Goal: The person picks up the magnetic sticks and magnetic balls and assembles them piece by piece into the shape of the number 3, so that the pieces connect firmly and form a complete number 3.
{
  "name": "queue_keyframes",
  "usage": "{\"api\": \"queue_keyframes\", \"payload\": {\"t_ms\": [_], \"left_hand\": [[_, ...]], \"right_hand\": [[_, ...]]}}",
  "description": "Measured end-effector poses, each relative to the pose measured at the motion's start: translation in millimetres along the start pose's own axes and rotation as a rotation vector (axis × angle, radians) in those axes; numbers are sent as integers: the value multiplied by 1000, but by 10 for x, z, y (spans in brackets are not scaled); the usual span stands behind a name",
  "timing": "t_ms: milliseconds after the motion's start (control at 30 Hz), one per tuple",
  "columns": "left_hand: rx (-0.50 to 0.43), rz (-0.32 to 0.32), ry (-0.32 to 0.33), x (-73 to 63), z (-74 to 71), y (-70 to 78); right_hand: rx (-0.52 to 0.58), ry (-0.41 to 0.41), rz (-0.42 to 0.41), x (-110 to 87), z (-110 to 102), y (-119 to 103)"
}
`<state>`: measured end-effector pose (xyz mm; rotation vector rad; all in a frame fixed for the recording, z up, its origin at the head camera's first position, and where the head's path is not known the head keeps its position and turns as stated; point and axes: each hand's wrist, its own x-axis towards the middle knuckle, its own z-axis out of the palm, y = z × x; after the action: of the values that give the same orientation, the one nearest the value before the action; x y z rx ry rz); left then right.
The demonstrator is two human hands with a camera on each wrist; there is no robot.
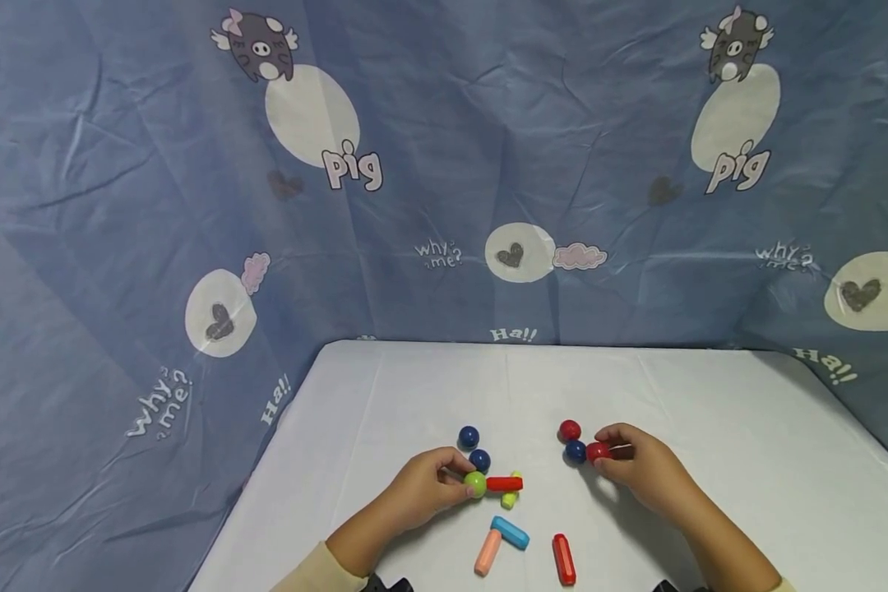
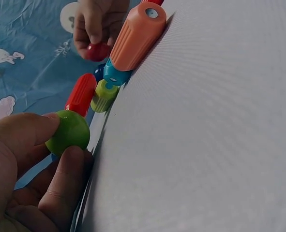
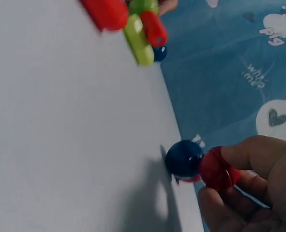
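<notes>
My left hand [image 1: 427, 492] pinches a green ball [image 2: 73, 131] between thumb and fingers. A red rod [image 1: 505, 484] sticks out from that ball to the right, over a yellow-green rod [image 1: 509, 500]. Two blue balls [image 1: 479, 460] sit just beyond the left fingers. On the other side, my right hand [image 1: 640, 465] pinches a red ball [image 3: 218, 168]. Against it is a blue ball [image 1: 575, 451], and a second red ball [image 1: 570, 430] lies just behind that one.
Nearer the front of the white table [image 1: 326, 477] lie a blue rod [image 1: 511, 533], a peach rod [image 1: 487, 552] touching its end, and another red rod [image 1: 564, 560]. A blue printed cloth [image 1: 444, 164] hangs behind the table.
</notes>
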<state>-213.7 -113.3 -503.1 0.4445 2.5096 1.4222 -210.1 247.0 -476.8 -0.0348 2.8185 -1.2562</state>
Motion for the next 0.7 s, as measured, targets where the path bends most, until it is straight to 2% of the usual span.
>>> {"api": "queue_keyframes", "payload": {"t_ms": [267, 533, 700], "left_hand": [[-41, 2, 5, 18, -1, -18], [-56, -12, 0, -2, 6, -19], [-68, -9, -6, -6, 13, -19]], "right_hand": [[107, -48, -55, -114, 43, -130], [193, -148, -57, -165, 334, -261], [180, -199, -80, -153, 467, -305]]}}
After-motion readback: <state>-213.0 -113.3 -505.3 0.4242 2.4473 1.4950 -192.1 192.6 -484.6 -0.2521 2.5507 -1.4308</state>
